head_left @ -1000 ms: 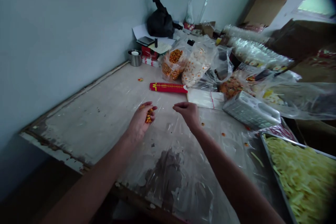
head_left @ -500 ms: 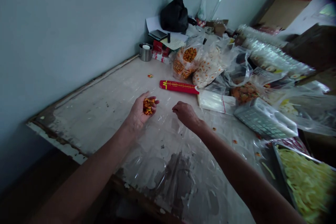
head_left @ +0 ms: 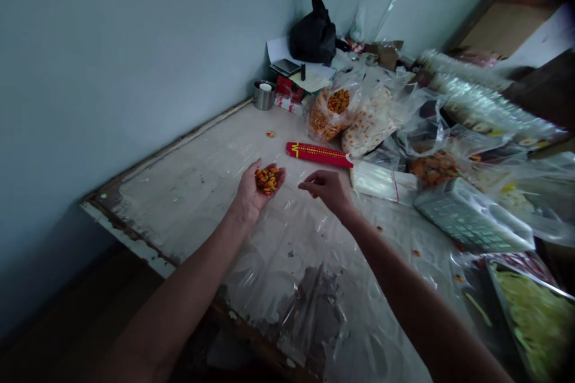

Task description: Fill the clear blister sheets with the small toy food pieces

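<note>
My left hand point(head_left: 250, 190) is cupped, palm up, around a small heap of orange-red snack pieces point(head_left: 268, 179). To its right, my right hand point(head_left: 331, 189) hovers above the table with thumb and fingertips pinched together, pointing left. Whether something tiny sits in that pinch I cannot make out. Just behind the hands lies a flat red packet with yellow print point(head_left: 320, 154). A stack of clear plastic sleeves point(head_left: 381, 181) touches its right end. One loose wrapped-looking piece point(head_left: 270, 134) rests on the table beyond my left hand.
Behind stand a clear bag of orange snack pieces point(head_left: 327, 116), an orange-dotted bag point(head_left: 371, 122) and a metal cup point(head_left: 264, 96). On the right are a white plastic basket point(head_left: 476, 215) and a metal tray point(head_left: 505, 311) of pale yellow strips. The worn table edge point(head_left: 135, 245) runs along the left.
The view has shifted, so everything sits further right and slightly lower. My left palm has turned up more, showing more of the snack pieces. My right fingers extend further in their pinch.
</note>
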